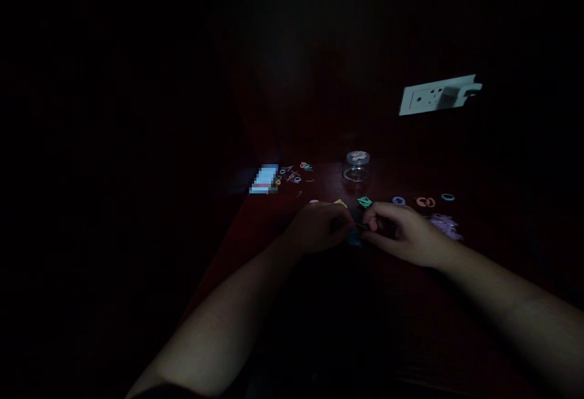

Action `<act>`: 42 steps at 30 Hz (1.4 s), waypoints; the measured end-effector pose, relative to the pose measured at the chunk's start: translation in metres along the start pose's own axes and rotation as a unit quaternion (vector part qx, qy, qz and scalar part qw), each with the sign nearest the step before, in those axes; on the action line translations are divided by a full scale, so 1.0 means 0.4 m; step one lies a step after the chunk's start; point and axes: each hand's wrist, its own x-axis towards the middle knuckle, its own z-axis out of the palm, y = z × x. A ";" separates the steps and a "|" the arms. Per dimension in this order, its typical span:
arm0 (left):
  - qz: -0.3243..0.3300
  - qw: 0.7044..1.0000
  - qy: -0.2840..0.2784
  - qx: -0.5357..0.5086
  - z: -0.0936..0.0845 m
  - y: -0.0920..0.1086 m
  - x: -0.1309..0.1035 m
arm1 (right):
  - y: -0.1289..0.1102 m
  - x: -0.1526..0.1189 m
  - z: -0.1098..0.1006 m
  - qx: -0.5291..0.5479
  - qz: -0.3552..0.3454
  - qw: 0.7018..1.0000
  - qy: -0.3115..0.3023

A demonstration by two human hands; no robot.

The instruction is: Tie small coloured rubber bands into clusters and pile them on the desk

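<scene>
Small pink piece (373,224) at the fingertips of the right hand (404,233), pinched between thumb and forefinger; its exact shape is hidden. The left hand (319,228) faces it closely, finger and thumb curled inward, but whether they hold anything I cannot tell in this dimness. Just under the grip lie dark teal bands (354,238). Beyond the grip stands a clear round jar (356,174), upright on the dark red table (255,228), with a patterned pale lid (358,156) on top; it is too dark to tell whether the jar holds anything. Between jar and grip sit green bands (364,202), with yellow bands (340,203) to their left. Right of the grip are a violet-blue ring (398,201), orange rings (425,202) and a purple heap (444,227), the heap just beside the right wrist. Farther off, left of the jar, loose bands (292,175) lie scattered beside a bright, blurred-out screen (263,179).
</scene>
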 end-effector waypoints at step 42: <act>-0.004 1.000 -0.021 -0.001 -0.001 0.001 -0.001 | 0.014 0.000 0.000 -0.011 -0.004 1.000 0.009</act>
